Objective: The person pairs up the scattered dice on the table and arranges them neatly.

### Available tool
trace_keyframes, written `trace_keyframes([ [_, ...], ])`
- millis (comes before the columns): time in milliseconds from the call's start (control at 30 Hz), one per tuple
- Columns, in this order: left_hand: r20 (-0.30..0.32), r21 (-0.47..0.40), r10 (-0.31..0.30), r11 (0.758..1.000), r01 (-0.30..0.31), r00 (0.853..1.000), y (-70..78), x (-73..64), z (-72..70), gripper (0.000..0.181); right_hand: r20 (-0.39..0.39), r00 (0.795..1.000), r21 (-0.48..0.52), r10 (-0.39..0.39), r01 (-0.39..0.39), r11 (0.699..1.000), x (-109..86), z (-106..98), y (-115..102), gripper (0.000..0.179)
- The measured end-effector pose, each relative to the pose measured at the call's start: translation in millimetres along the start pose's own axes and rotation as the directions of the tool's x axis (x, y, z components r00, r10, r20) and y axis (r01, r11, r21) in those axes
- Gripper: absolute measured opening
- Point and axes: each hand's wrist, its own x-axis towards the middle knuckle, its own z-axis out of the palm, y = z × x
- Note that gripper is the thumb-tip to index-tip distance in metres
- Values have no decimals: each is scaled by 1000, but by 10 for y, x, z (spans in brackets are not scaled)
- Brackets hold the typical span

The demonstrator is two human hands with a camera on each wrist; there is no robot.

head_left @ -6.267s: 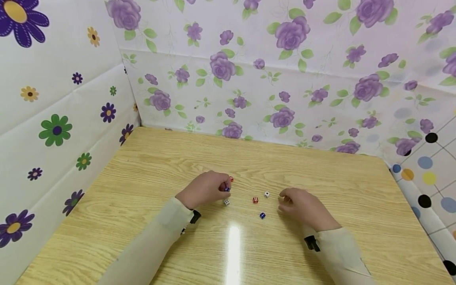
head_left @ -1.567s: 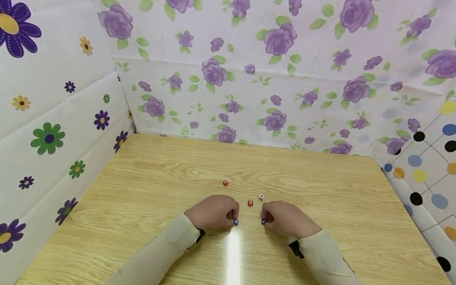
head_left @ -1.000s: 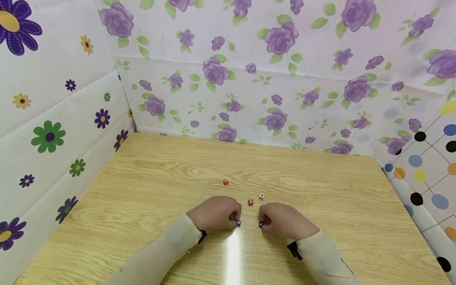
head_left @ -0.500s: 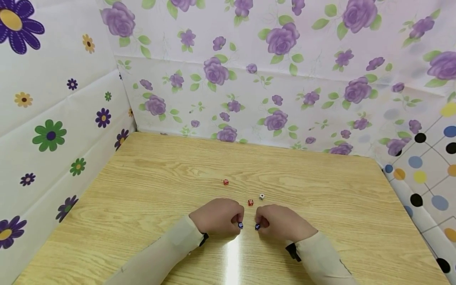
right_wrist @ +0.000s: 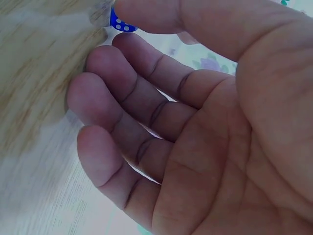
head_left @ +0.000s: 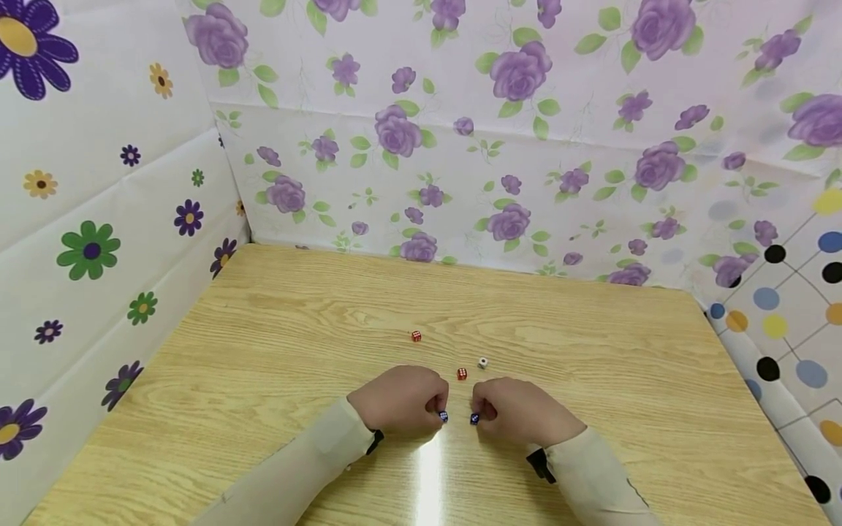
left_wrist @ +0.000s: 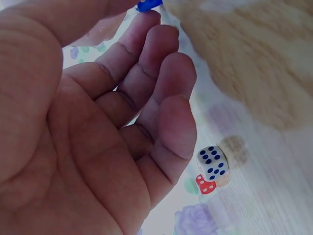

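Note:
Low over the table's middle, my left hand pinches a blue die with white pips between thumb and index finger. Facing it, my right hand pinches a second blue die the same way. A small gap separates the two dice. In each wrist view only a bit of the blue die shows at the top, such as the right hand's die. Beyond the hands lie a red die and a white die. Another red die sits farther back.
The left wrist view shows a white die with blue pips beside a red die, past the little finger. The wood-grain table meets a flowered sheet at the back, with patterned sheets at both sides.
Earlier the right hand was empty near the white die; it has since taken the nearer blue die. The left hand brought its blue die nearer, and both hands then drew closer together.

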Motion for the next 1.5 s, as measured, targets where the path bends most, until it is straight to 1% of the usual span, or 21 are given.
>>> trace_keyframes([
  [133, -5, 10, 4, 1000, -4, 1000, 3, -4, 8, 15, 1, 1000, -4, -3, 3, 1000, 3, -4, -10, 12],
  [267, -2, 4, 9, 1000, -9, 1000, 5, -4, 20, 16, 9, 1000, -1, -7, 7, 1000, 1, -16, -32, 12],
  [433, -1, 12, 36, 999, -36, 999, 21, 1, 33, 17, 33, 999, 14, -17, 17, 1000, 6, -3, -46, 12],
  [600, -3, 29, 56, 998, -56, 998, 55, -2, 26, 16, 47, 998, 8, -42, 42, 999, 29, 37, -42, 14],
  [700, 0, 34, 58, 998, -58, 998, 62, -3, 29, 14, 41, 998, 9, -57, 57, 998, 36, 48, -51, 14],
  [1033, 2, 17, 49, 999, -49, 999, 50, -2, 35, 15, 34, 998, 23, -49, 48, 999, 14, 9, -95, 14],
  [1267, -1, 37, 57, 998, -57, 998, 56, -4, 40, 13, 33, 998, 12, -60, 60, 998, 23, 29, -81, 14],
  [1500, -1, 46, 58, 997, -58, 998, 60, 0, 40, 17, 42, 998, 9, -49, 49, 999, 24, 36, -80, 15],
])
